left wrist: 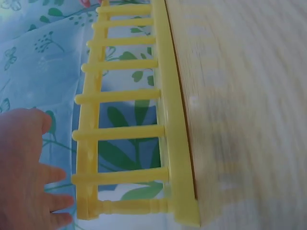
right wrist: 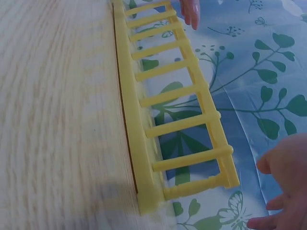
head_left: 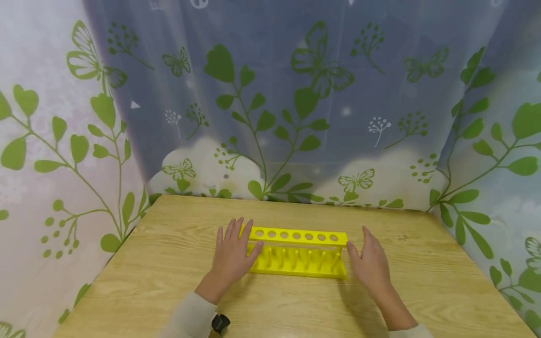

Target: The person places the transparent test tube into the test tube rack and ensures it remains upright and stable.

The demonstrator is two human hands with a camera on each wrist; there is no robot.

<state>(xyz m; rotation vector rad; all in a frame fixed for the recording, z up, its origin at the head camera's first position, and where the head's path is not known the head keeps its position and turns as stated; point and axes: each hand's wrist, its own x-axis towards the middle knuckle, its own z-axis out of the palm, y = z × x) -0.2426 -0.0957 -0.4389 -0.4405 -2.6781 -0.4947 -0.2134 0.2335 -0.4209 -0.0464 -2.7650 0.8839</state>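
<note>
A yellow test tube rack (head_left: 297, 242) stands upright on the table, with a row of round holes in its top bar and pegs below. Over its left end, in the head view, is my left hand (head_left: 231, 256), its fingers spread and partly covering that end. My right hand (head_left: 371, 263) is beside the right end, fingers extended and thumb close to the top corner. Both wrist views show the rack's side, and there the left hand (left wrist: 21, 163) and the right hand (right wrist: 288, 177) appear apart from it. Whether any fingertip touches the rack I cannot tell.
The wooden table (head_left: 169, 244) has a light grain and extends around the rack. Behind it and at both sides hangs a curtain (head_left: 270, 117) printed with green leaves and butterflies. A dark watch (head_left: 220, 323) is on my left wrist.
</note>
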